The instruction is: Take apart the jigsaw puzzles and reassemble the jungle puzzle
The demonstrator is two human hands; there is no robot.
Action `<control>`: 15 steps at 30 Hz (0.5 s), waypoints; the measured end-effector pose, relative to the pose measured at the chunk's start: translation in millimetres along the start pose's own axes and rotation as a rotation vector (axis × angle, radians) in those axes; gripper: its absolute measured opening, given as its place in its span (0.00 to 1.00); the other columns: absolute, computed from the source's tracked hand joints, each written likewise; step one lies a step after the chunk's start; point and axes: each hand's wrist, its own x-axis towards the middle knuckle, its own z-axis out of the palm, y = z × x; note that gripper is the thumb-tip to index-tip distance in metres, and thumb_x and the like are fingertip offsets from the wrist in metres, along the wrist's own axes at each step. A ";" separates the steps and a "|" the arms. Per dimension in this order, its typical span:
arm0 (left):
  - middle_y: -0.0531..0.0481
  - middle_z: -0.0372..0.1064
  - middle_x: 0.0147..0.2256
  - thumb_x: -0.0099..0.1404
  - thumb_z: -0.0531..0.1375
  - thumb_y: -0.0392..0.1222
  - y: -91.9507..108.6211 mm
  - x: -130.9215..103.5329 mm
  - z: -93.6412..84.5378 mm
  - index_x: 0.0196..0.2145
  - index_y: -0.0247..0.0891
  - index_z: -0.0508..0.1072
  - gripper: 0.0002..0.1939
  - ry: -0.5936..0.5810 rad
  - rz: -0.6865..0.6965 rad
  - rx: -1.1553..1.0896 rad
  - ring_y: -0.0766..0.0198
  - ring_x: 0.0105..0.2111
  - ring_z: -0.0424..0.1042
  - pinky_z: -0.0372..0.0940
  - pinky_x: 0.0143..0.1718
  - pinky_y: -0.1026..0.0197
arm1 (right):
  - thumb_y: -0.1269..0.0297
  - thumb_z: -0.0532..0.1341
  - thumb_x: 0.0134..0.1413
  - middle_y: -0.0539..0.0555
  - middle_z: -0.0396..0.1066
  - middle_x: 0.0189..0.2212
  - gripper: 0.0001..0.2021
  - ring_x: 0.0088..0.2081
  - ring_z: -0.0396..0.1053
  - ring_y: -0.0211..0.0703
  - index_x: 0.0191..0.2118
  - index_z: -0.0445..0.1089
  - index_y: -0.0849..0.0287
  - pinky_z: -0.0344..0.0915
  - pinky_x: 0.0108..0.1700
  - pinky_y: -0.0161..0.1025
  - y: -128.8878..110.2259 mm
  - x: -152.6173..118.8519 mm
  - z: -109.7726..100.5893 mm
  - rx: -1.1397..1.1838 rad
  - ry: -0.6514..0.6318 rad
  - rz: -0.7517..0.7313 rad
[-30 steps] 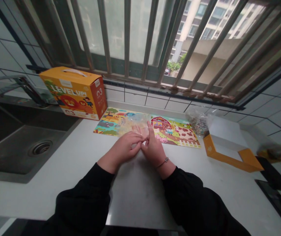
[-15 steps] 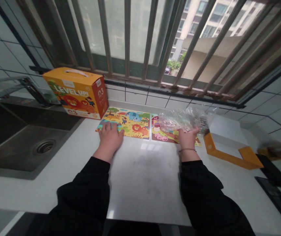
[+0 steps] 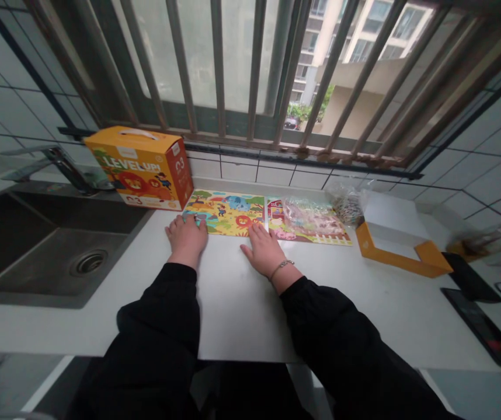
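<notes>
My left hand (image 3: 186, 238) lies at the lower left corner of a colourful animal picture board (image 3: 228, 217), its fingers slightly spread over the edge. At the board's lower right, near the printed lions, my right hand (image 3: 265, 249) rests with fingers stretched out and thumb apart. Neither hand holds anything. A second picture board (image 3: 338, 234) with a farm scene lies just to the right, partly under a clear plastic bag (image 3: 309, 217). More crumpled clear plastic (image 3: 347, 204) sits behind its right end.
An orange box (image 3: 139, 175) with a handle stands beside the sink (image 3: 49, 256) at the left. An open white and orange carton (image 3: 402, 248) lies right; farther right is a dark flat object (image 3: 484, 326). Window bars are behind.
My right hand has let go of the clear plastic and moved left onto the first board. The plastic now lies on and behind the second board. My left hand has shifted slightly left.
</notes>
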 end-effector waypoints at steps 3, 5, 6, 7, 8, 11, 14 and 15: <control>0.21 0.71 0.61 0.76 0.52 0.52 -2.3 -3.0 -4.9 0.61 0.27 0.74 0.29 0.026 0.011 -0.021 0.30 0.63 0.68 0.58 0.67 0.33 | 0.50 0.56 0.77 0.70 0.52 0.79 0.35 0.80 0.49 0.63 0.78 0.56 0.69 0.38 0.80 0.64 -10.8 -4.3 3.2 -0.018 0.000 -0.007; 0.22 0.72 0.59 0.76 0.51 0.50 -6.2 -6.3 -9.3 0.60 0.26 0.75 0.28 0.028 0.022 -0.029 0.32 0.61 0.70 0.60 0.66 0.36 | 0.50 0.57 0.77 0.70 0.53 0.78 0.35 0.79 0.51 0.61 0.78 0.57 0.68 0.39 0.80 0.61 -12.9 -9.2 1.7 -0.016 0.016 0.002; 0.22 0.73 0.58 0.76 0.51 0.50 -9.0 -8.5 -11.6 0.59 0.26 0.75 0.27 0.027 0.027 -0.033 0.33 0.61 0.70 0.60 0.66 0.37 | 0.50 0.58 0.77 0.70 0.54 0.78 0.35 0.79 0.51 0.60 0.78 0.57 0.68 0.41 0.80 0.59 -14.1 -12.4 0.9 -0.011 0.017 0.005; 0.22 0.73 0.58 0.76 0.52 0.49 -12.1 -11.1 -14.2 0.59 0.26 0.75 0.27 0.024 0.032 -0.038 0.33 0.60 0.70 0.61 0.65 0.38 | 0.50 0.58 0.76 0.70 0.54 0.78 0.36 0.79 0.51 0.60 0.77 0.57 0.68 0.43 0.79 0.58 -15.8 -16.2 0.3 -0.005 0.015 0.008; 0.22 0.74 0.57 0.76 0.52 0.49 -15.5 -14.0 -16.9 0.58 0.26 0.75 0.27 0.021 0.037 -0.043 0.34 0.60 0.71 0.61 0.65 0.39 | 0.50 0.58 0.76 0.70 0.54 0.78 0.36 0.79 0.52 0.60 0.77 0.58 0.68 0.45 0.79 0.57 -18.3 -20.8 -0.1 0.001 0.013 0.010; 0.25 0.75 0.56 0.76 0.52 0.49 -26.2 -24.9 -26.7 0.57 0.27 0.75 0.25 0.010 0.043 -0.059 0.36 0.60 0.71 0.61 0.66 0.41 | 0.50 0.61 0.75 0.70 0.57 0.77 0.35 0.77 0.55 0.60 0.76 0.60 0.68 0.50 0.77 0.55 -30.1 -38.7 -0.6 -0.003 0.030 0.005; 0.28 0.77 0.55 0.77 0.51 0.51 -36.8 -36.4 -39.6 0.55 0.31 0.75 0.23 0.008 0.005 -0.074 0.37 0.59 0.73 0.65 0.63 0.41 | 0.51 0.60 0.76 0.68 0.68 0.70 0.26 0.70 0.65 0.58 0.68 0.70 0.64 0.59 0.71 0.51 -41.9 -58.3 -2.7 -0.023 0.100 -0.005; 0.28 0.77 0.54 0.77 0.51 0.52 -40.7 -39.6 -44.4 0.55 0.33 0.75 0.23 0.007 -0.018 -0.079 0.37 0.59 0.73 0.66 0.61 0.41 | 0.51 0.59 0.77 0.66 0.73 0.64 0.22 0.65 0.69 0.57 0.63 0.74 0.62 0.62 0.67 0.49 -43.8 -63.7 -4.1 -0.030 0.125 0.006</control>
